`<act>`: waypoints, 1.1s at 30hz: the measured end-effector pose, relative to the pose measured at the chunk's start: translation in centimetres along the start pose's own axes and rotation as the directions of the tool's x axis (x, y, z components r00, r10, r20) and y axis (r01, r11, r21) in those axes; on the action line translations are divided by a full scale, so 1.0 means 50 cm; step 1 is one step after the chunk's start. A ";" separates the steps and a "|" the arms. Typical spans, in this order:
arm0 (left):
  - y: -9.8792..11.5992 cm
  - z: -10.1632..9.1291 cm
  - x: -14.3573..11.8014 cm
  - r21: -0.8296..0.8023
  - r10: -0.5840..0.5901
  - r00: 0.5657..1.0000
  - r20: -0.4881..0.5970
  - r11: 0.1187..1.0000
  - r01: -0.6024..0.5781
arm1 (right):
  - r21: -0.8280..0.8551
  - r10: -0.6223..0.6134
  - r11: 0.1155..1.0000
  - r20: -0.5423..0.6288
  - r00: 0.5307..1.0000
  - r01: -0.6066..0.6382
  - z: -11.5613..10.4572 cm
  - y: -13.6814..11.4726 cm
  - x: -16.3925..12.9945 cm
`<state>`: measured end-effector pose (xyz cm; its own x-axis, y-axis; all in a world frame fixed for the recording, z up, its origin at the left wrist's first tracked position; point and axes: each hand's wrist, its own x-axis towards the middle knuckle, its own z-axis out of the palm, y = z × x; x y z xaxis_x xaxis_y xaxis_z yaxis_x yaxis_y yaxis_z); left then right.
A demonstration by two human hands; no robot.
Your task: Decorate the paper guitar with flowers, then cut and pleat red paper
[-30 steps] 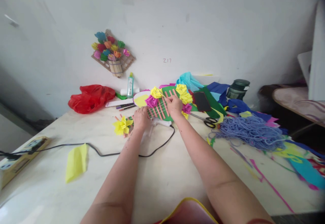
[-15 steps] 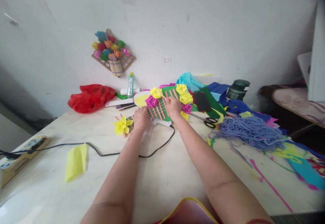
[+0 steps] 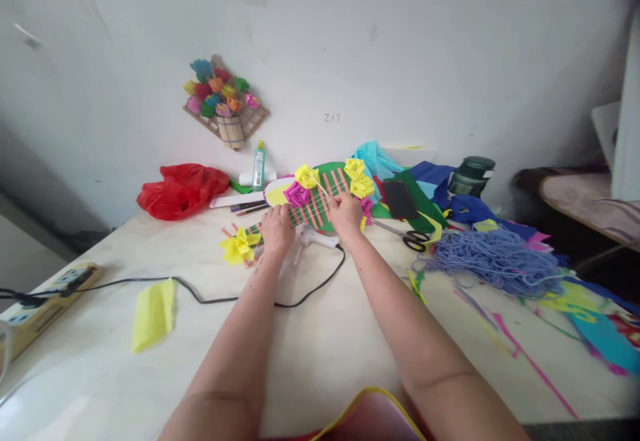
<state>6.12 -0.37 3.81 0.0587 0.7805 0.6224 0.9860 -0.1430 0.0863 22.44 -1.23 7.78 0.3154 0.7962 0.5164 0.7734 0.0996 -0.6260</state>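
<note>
A guitar-shaped paper craft [image 3: 320,215] lies slanted before me, green with pink cross strips and thin pale strings. Yellow paper flowers [image 3: 239,246] and magenta ones [image 3: 297,194] decorate it. My left hand [image 3: 277,230] is closed around its narrow neck. Over the wide body, my right hand [image 3: 345,216] pinches a thin pale stick [image 3: 321,186], whose tip points up and left across the strings. Just below the craft is a white glue gun [image 3: 320,238], partly hidden behind my left hand.
A black cord [image 3: 210,302] runs left to a power strip [image 3: 55,294]. Right of the craft are scissors [image 3: 414,240], a dark phone [image 3: 399,199] and a heap of blue yarn [image 3: 495,261]. A red plastic bag [image 3: 183,191] and a glue bottle [image 3: 259,166] stand near the wall.
The guitar-shaped craft has shifted slightly left and away from me, with both hands still at it. The view has moved a little.
</note>
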 end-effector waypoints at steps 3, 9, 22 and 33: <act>0.001 -0.002 0.001 0.003 -0.019 1.000 -0.004 1.000 0.019 | 0.030 0.011 0.999 0.021 1.000 -0.012 -0.004 -0.004 -0.011; 0.000 -0.002 0.001 0.006 -0.013 1.000 0.004 1.000 0.013 | 0.062 0.064 0.996 0.026 0.998 -0.065 0.004 -0.004 -0.029; 0.003 -0.005 0.001 0.018 -0.028 0.999 0.023 0.999 0.028 | 0.626 0.114 0.742 0.233 0.966 -0.238 0.054 -0.069 -0.086; -0.012 -0.010 0.003 -0.078 0.030 0.994 0.106 0.997 -0.022 | 0.652 -0.101 0.732 0.389 0.916 -0.196 0.065 -0.134 -0.132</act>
<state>5.44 -0.46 4.27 0.1047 0.8358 0.5390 0.9692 -0.2071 0.1329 13.39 -5.18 6.66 -0.0034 0.9512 0.3086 0.1461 0.3057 -0.9408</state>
